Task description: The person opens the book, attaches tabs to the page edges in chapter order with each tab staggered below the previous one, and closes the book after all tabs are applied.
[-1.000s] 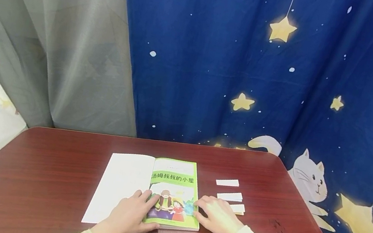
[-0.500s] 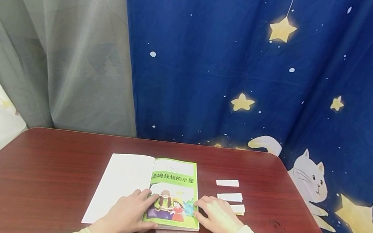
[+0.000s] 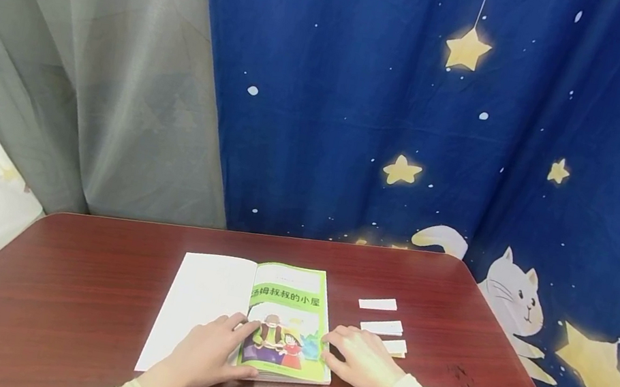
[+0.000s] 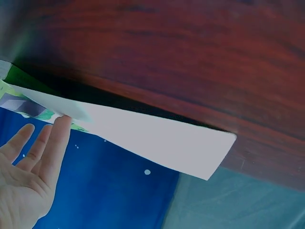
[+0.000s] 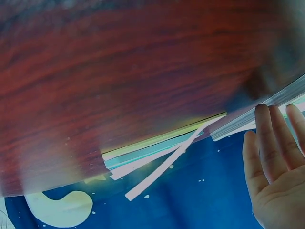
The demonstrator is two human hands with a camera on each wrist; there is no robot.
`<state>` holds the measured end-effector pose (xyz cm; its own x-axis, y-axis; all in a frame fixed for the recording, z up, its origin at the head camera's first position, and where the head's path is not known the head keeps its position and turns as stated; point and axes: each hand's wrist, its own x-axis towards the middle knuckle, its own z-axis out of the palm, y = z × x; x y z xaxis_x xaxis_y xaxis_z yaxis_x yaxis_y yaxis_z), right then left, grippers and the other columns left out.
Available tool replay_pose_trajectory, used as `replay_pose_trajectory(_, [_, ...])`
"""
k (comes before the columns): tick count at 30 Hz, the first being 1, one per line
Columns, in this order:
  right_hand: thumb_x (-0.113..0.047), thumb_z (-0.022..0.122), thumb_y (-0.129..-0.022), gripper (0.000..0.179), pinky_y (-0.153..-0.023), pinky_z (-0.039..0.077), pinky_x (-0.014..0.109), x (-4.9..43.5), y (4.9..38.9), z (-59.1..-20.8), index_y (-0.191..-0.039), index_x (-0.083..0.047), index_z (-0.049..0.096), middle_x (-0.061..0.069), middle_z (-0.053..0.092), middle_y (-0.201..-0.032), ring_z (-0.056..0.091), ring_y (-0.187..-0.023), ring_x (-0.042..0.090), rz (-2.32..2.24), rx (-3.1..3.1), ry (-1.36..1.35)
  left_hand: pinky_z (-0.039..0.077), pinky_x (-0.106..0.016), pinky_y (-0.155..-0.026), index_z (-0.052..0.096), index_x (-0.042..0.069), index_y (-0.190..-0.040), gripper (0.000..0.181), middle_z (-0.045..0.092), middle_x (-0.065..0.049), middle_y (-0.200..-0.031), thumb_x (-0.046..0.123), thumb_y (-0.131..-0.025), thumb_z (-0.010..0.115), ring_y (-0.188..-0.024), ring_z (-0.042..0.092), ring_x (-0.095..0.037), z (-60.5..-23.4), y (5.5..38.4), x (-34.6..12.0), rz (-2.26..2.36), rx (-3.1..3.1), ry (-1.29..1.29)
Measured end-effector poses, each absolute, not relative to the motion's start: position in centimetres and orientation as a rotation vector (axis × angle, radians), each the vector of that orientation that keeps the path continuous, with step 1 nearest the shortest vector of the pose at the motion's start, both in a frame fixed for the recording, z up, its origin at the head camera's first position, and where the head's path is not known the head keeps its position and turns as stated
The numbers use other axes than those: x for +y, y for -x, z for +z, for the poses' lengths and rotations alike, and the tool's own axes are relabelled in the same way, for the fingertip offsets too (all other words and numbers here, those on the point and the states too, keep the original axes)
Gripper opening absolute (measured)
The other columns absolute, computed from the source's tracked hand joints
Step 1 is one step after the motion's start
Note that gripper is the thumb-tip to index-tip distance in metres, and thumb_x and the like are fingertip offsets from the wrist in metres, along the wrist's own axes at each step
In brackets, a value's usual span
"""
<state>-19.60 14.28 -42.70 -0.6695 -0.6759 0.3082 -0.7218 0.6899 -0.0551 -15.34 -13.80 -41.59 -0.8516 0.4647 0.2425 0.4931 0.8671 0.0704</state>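
An open book [image 3: 289, 281] lies on the table, its blank white inside cover [image 3: 214, 280] folded out to the left. The green-edged page on the right bears a printed title and a picture of two figures. My left hand [image 3: 207, 350] rests over the gutter with fingers extended, fingertips on the picture's left side and thumb at the bottom edge. At the book's right edge, my right hand [image 3: 361, 360] touches the side with its fingertips. In the right wrist view its fingers [image 5: 272, 148] look nearly straight, against the page block. The left wrist view shows the cover sheet [image 4: 157, 138] slightly raised.
Several white paper strips lie right of the book: a far strip [image 3: 378, 304], a middle strip [image 3: 382, 326] and a near strip [image 3: 396, 348] partly behind my right hand. A dark red table [image 3: 81, 291] ends at grey and blue curtains [image 3: 347, 124].
My left hand has slid slightly left and toward me, uncovering a little more of the picture. The page's lower left now bows up slightly. My right hand stays put.
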Motion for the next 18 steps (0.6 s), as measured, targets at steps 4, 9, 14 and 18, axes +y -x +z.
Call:
replay_pose_trajectory(4, [-0.03, 0.061, -0.083, 0.018, -0.06, 0.048, 0.028, 14.32, 19.59, -42.71, -0.095, -0.018, 0.067, -0.007, 0.062, -0.085, 0.06, -0.075, 0.011, 0.257, -2.639, -1.115, 0.047, -0.036, -0.054, 0.058, 0.015, -0.118, 0.067, 0.059, -0.002, -0.1, 0.064, -0.073, 0.058, -0.082, 0.059, -0.018, -41.52, 15.1, -13.98, -0.16, -2.763, 0.764])
replay_pose_trajectory(9, [-0.03, 0.061, -0.083, 0.018, -0.061, 0.048, 0.029, 14.31, 19.55, -42.68, -0.095, -0.017, 0.067, -0.007, 0.063, -0.085, 0.06, -0.076, 0.012, 0.264, -2.635, -1.117, 0.047, -0.032, -0.053, 0.059, 0.015, -0.116, 0.062, 0.059, 0.001, -0.093, 0.062, -0.076, 0.057, -0.075, 0.059, -0.016, -41.51, 14.85, -14.22, -0.15, -2.706, 0.8])
replay_pose_trajectory(14, [-0.029, 0.061, -0.083, 0.018, -0.061, 0.048, 0.029, 14.29, 19.36, -42.57, -0.096, -0.017, 0.067, -0.006, 0.063, -0.086, 0.06, -0.077, 0.012, 0.259, -2.637, -1.116, 0.044, -0.029, -0.05, 0.061, 0.014, -0.114, 0.057, 0.058, 0.002, -0.088, 0.057, -0.077, 0.06, -0.069, 0.056, -0.014, -41.56, 14.61, -14.4, -0.126, -2.643, 0.833])
replay_pose_trajectory(18, [-0.028, 0.061, -0.083, 0.018, -0.062, 0.048, 0.029, 14.27, 19.19, -42.43, -0.096, -0.016, 0.067, -0.006, 0.063, -0.086, 0.06, -0.077, 0.012, 0.264, -2.639, -1.124, 0.042, -0.028, -0.048, 0.062, 0.014, -0.112, 0.052, 0.058, 0.003, -0.087, 0.051, -0.075, 0.064, -0.067, 0.055, -0.014, -41.55, 14.39, -14.42, -0.089, -2.569, 0.867])
